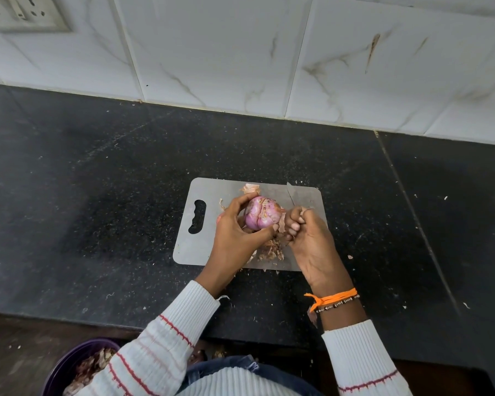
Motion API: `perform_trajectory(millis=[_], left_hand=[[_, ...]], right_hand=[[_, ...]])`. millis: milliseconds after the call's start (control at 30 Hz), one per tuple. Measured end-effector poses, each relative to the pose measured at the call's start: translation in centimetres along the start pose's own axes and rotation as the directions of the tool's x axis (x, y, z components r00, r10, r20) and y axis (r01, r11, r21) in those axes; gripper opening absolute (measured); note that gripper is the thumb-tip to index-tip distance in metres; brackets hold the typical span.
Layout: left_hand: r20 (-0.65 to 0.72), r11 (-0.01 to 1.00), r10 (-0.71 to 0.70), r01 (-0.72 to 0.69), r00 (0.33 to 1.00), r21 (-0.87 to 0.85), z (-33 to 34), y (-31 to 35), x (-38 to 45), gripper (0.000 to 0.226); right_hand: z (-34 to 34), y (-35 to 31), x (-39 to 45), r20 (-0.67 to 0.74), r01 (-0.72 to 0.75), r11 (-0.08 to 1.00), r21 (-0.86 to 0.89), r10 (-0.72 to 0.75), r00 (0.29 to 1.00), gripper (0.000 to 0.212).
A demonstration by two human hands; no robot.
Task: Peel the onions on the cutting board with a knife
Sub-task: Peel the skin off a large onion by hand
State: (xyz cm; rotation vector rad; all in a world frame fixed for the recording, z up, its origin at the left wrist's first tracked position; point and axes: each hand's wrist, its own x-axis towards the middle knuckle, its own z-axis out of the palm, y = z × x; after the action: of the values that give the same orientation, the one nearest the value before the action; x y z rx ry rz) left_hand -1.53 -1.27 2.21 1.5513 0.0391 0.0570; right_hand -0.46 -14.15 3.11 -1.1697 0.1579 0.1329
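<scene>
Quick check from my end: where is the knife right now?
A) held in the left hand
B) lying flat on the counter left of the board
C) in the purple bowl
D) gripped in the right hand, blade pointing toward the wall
D: the right hand grips the knife, its blade reaching over the cutting board toward the wall, while the left hand holds the onion.

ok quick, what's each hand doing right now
left hand: fingers curled round the onion, holding it above the cutting board.
right hand: closed round the knife, blade pointing away over the board.
</scene>
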Motion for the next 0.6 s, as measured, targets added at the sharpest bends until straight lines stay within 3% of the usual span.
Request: perform_trajectory(millis=[100, 200, 367, 600], left_hand=[[-0.003, 1.000, -0.002, 0.002, 1.000, -0.007, 0.0, 0.0, 0.0, 0.064], [0.001, 1.000, -0.002, 0.002, 1.000, -0.012, -0.1, 0.0, 0.0, 0.064], [-0.007, 1.000, -0.001, 0.001, 1.000, -0.031, -0.3, 0.1, 0.0, 0.062], [0.001, 1.000, 0.012, -0.012, 1.000, -0.016, -0.3, 0.0, -0.1, 0.063]], right_hand=[[0.0, 0.3, 0.1, 0.002, 0.020, 0.999, -0.045, -0.020, 1.000, 0.026], [0.0, 0.3, -0.1, 0.007, 0.036, 0.996, -0.078, -0.036, 0.999, 0.036], [0.2, -0.1, -0.8, 0.017, 0.017, 0.999, 0.052, -0.018, 1.000, 0.021], [0.4, -0.2, -0.9, 0.029, -0.043, 0.989, 0.139, 0.039, 0.999, 0.019]])
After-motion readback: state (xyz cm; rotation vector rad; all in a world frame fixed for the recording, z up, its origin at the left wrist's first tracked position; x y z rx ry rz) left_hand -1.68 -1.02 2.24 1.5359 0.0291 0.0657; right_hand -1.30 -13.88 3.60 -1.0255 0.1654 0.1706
